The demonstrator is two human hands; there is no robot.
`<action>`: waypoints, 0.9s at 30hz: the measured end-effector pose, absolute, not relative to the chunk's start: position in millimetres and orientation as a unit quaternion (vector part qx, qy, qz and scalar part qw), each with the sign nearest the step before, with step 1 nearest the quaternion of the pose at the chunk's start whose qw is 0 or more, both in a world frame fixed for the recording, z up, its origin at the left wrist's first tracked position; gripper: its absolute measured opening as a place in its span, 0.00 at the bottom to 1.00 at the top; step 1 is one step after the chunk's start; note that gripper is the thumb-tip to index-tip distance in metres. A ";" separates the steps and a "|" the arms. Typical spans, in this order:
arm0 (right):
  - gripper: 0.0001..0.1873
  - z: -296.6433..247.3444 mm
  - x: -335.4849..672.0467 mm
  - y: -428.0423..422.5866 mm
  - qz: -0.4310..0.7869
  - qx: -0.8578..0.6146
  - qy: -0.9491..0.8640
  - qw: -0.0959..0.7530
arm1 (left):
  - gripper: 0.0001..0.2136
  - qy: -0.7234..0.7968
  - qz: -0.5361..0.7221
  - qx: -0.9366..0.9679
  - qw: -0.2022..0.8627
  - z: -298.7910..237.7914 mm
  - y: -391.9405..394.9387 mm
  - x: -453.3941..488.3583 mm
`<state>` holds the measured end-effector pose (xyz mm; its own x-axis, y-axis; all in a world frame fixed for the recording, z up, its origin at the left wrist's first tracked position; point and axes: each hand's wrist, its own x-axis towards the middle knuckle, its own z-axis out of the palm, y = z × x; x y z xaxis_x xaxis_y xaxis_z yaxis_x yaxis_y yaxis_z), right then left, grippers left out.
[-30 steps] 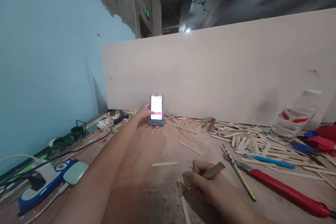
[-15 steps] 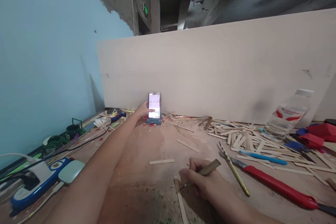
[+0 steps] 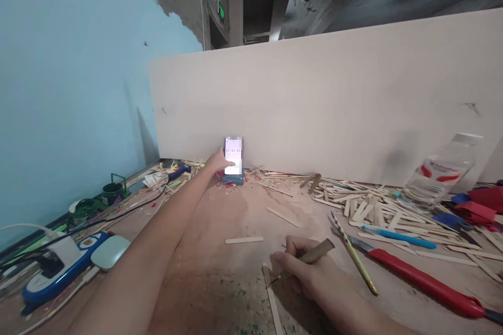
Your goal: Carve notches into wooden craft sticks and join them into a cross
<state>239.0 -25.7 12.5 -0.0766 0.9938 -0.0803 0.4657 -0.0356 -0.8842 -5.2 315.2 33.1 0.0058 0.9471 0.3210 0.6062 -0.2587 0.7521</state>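
My left hand [image 3: 218,161] reaches far across the wooden table [image 3: 220,220] and touches the lit screen of a phone [image 3: 233,156] that stands upright in a blue holder against a white board. Its fingers are small in view; a finger is stretched to the screen. My right hand [image 3: 304,268] rests on the table near me, closed around a thin brown-handled tool [image 3: 310,255] whose tip points down at a wooden stick [image 3: 271,298].
Several loose wooden sticks [image 3: 369,209] lie scattered at right, with a red-handled cutter [image 3: 424,282], a blue pen [image 3: 401,238], a striped pencil [image 3: 353,254] and a plastic bottle [image 3: 440,172]. At left sit a blue power strip [image 3: 58,272], cables and green cups [image 3: 112,191].
My left hand's finger has slid slightly up the phone screen, which changed from a red-button view to a timer display. My right hand holds still; the view has shifted a little.
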 end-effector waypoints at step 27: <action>0.20 12.6 237.1 -25.0 0.411 -0.599 -0.598 0.338 | 0.17 0.456 0.546 0.614 0.342 65.6 335.8 -12.7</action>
